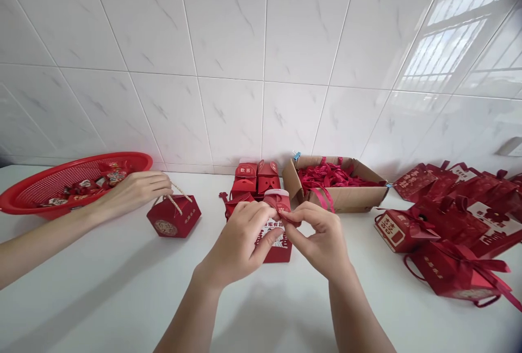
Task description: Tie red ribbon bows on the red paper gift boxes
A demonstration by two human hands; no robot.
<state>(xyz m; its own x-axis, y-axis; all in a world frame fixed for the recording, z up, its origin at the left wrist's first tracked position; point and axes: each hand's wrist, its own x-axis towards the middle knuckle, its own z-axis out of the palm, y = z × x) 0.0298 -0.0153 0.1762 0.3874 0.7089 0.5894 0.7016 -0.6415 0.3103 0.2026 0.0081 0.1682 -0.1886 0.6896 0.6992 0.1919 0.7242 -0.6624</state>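
A red gift box [278, 255] with white print stands upright on the table in front of me. At its top, my left hand [247, 236] and my right hand [320, 233] meet with fingers pinched on a dark red ribbon [281, 211]. My fingers partly hide the ribbon and the box front. Just behind stand several more red boxes [246, 179]. To the left, another person's hand [149, 187] holds the rope handle of a red box [174, 217] resting on the table.
A red plastic basket [134, 160] with wrapped sweets stands at the far left. Behind my right hand sits a cardboard box [354, 200] full of red ribbons [332, 174]. Several ribbon-tied red boxes [452, 266] and bags crowd the right side. A tiled wall [228, 119] closes the back.
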